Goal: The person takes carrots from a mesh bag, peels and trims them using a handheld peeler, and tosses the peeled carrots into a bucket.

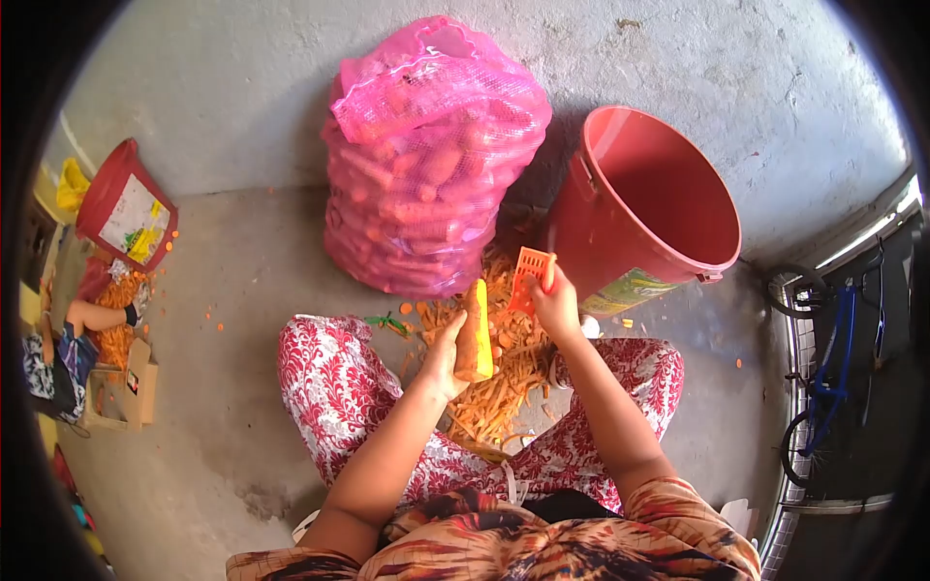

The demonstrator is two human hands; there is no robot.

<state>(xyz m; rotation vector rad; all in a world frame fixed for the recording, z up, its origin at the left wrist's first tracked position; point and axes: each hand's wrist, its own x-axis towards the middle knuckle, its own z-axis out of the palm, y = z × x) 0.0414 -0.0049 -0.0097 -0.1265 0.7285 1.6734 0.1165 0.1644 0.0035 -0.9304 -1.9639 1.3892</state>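
Observation:
My left hand is wrapped round a thick, partly peeled carrot, tilted nearly upright, with brownish skin on one side and a bright yellow strip on the other. My right hand grips an orange plastic peeler with a slotted, grid-like face. The peeler is beside the carrot's upper end, a small gap apart. Beneath both hands, a heap of orange peelings lies on the floor between my crossed legs.
A pink mesh sack full of carrots stands ahead against the wall. Right of it is a large red bin. At far left are another red bucket, a seated person's leg and a cardboard box. A blue bicycle is at right.

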